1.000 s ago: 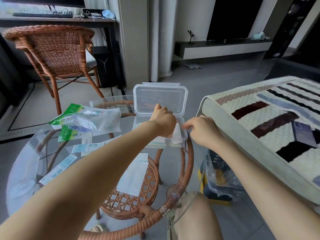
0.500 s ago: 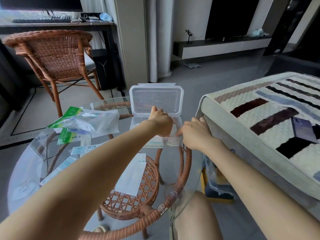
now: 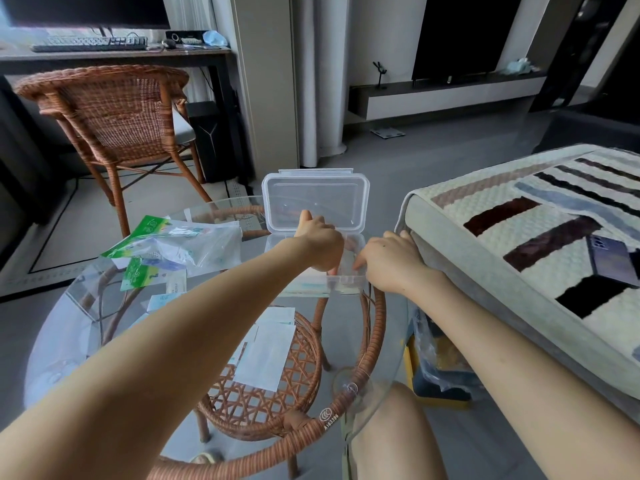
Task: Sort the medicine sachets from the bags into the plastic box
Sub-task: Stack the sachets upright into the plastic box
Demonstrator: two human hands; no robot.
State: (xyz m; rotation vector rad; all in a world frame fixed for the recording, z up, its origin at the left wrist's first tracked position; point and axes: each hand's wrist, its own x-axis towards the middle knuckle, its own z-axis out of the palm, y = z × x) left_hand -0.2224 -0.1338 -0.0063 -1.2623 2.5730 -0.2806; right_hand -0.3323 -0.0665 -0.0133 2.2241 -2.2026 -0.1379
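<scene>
A clear plastic box (image 3: 347, 284) stands on the far right of the round glass table (image 3: 65, 337), its lid (image 3: 315, 197) tipped up and open. Pale sachets show through its front wall. My left hand (image 3: 320, 244) reaches down into the box with its fingers bent; what they hold is hidden. My right hand (image 3: 391, 261) grips the box's front right corner. Clear bags (image 3: 194, 247) with green and white sachets lie left of the box. Loose white sachets (image 3: 266, 351) lie nearer to me on the glass.
A rattan rim (image 3: 374, 344) runs under the glass edge. A wicker chair (image 3: 114, 109) stands beyond the table to the left. A quilted bed or sofa (image 3: 502, 216) with a phone (image 3: 611, 259) on it borders the right side. A plastic bag (image 3: 440, 365) sits on the floor between.
My right hand has moved left from beside the box onto its front right corner. My left hand has stayed in the box and sunk a little lower.
</scene>
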